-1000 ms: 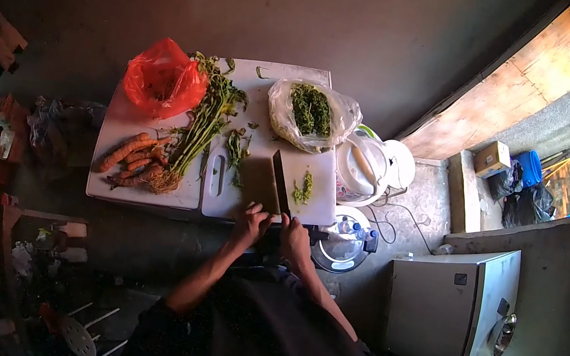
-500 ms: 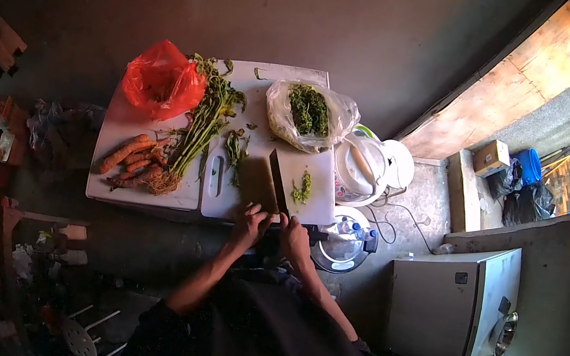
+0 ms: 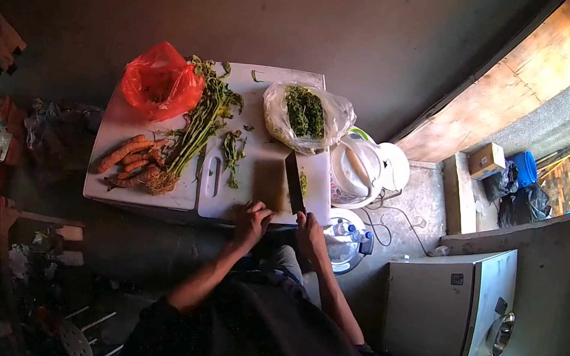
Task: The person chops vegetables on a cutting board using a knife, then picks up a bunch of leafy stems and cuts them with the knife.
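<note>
My right hand point(image 3: 309, 235) is closed on the handle of a large dark knife point(image 3: 294, 183), whose blade points away from me over the white cutting board point(image 3: 235, 204). At the board's near edge my left hand point(image 3: 252, 223) is closed; what its fingers hold, if anything, is too small to make out. Chopped green pieces point(image 3: 303, 183) lie just right of the blade. A few leafy sprigs point(image 3: 233, 154) rest on the board's left part. Beyond it sits a clear plastic bag point(image 3: 277, 112) of cut greens point(image 3: 304, 110).
Carrots point(image 3: 128, 156), long-stemmed greens point(image 3: 198, 128) and a red plastic bag point(image 3: 162, 82) lie on the table's left side. Right of the table stand a white appliance point(image 3: 356, 164) and a round lidded pot point(image 3: 344, 246). A white refrigerator point(image 3: 427, 302) is farther right.
My right hand and the knife have moved right, away from my left hand, and the blade now covers part of the chopped pieces. The view has shifted slightly.
</note>
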The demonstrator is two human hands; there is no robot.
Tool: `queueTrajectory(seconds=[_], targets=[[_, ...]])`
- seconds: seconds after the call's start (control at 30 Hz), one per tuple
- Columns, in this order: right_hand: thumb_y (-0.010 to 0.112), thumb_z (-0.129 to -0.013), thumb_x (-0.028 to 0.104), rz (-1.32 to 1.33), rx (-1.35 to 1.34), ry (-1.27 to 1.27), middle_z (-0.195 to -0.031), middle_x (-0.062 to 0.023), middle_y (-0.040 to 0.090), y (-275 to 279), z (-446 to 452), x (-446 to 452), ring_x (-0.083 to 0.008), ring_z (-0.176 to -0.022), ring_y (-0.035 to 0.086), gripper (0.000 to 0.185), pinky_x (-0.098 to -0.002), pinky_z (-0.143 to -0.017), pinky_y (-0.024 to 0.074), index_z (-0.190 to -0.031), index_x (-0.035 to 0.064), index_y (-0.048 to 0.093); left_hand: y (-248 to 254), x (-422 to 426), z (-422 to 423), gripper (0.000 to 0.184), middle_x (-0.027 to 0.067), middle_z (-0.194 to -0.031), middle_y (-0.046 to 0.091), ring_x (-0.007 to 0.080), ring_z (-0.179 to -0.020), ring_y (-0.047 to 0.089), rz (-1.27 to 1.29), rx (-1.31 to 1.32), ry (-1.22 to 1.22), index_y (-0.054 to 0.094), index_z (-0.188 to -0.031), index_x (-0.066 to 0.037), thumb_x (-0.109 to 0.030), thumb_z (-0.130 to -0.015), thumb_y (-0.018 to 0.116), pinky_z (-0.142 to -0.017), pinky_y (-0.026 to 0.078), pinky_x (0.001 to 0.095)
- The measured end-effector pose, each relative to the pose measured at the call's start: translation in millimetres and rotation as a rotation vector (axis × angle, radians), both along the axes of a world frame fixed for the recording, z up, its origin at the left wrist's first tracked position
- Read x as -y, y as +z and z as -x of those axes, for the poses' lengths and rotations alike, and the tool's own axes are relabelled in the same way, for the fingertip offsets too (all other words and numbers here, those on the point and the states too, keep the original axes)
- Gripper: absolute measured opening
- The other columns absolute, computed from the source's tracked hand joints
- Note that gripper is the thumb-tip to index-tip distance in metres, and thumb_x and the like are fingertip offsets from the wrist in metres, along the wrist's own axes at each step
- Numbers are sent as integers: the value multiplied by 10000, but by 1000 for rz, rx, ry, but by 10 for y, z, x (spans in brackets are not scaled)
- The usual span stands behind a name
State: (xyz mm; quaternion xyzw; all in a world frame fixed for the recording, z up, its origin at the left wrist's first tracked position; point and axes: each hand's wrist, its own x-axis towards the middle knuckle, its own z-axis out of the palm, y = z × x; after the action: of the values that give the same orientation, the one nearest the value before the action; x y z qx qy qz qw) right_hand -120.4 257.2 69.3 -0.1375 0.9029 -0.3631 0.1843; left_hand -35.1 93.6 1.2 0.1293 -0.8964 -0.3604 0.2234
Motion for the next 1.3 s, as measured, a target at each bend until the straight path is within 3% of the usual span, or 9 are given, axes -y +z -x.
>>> queueTrajectory(seconds=[0.17,0.27,0.4,0.5,0.77,1.0,1.1,1.17,1.3], targets=[[398,-1020,392,-41,84,33,-845,-335,600,385,-106,41,-529,-889,571,467,-536,-733,444,-934,-44,542,150,-97,78,157,51,-884,618,273,-921,571,149,101,81,744,-900,-178,-266,-865,618,-847,387,497],[396,-1013,431,19,68,65,-843,-369,589,152,-153,-12,-553,-921,543,459,-609,-701,408,-987,-15,501,241,-68,48,158,52,-896,620,278,-918,572,146,123,54,744,-938,-186,-254,-851,631,-840,394,489],[381,-1014,439,-7,156,15,-835,-368,590,93,-233,25,-553,-909,548,469,-616,-693,413,-987,-12,507,184,-21,7,170,62,-898,621,291,-917,572,197,91,41,742,-961,-190,-240,-840,634,-824,399,484],[394,-1021,379,24,64,-14,-818,-358,581,141,-313,54,-552,-861,553,443,-581,-685,413,-933,-35,525,165,8,4,175,80,-889,617,305,-916,571,231,67,-4,743,-964,-192,-228,-833,632,-804,403,481],[397,-1019,366,-17,-8,52,-746,-341,581,100,-334,97,-544,-782,565,407,-610,-639,402,-940,-16,514,-1,31,-14,148,136,-907,592,356,-953,558,262,28,-4,694,-801,-88,-227,-803,641,-826,417,499],[403,-1019,349,-73,-27,38,-718,-339,588,-44,-370,138,-542,-771,578,373,-612,-628,424,-920,-2,485,-12,16,-12,170,144,-948,605,369,-988,555,200,121,-4,683,-790,-81,-245,-809,643,-856,414,538],[417,-1013,358,-2,-74,46,-733,-340,598,-81,-381,261,-542,-779,583,370,-609,-640,441,-927,6,490,-42,27,-18,182,140,-973,613,365,-995,560,226,45,-14,694,-818,-98,-270,-826,637,-867,414,534],[427,-1009,363,-14,-109,50,-739,-343,597,-83,-289,361,-542,-769,584,372,-604,-636,448,-921,9,502,-118,48,-2,204,122,-961,625,348,-984,570,372,-3,18,716,-869,-137,-314,-853,615,-859,418,515],[416,-1010,369,16,-106,65,-746,-349,595,-79,-130,359,-548,-772,580,399,-610,-637,443,-918,-6,515,48,63,6,221,101,-935,637,326,-969,578,234,122,-45,730,-911,-176,-344,-875,591,-850,421,497]])
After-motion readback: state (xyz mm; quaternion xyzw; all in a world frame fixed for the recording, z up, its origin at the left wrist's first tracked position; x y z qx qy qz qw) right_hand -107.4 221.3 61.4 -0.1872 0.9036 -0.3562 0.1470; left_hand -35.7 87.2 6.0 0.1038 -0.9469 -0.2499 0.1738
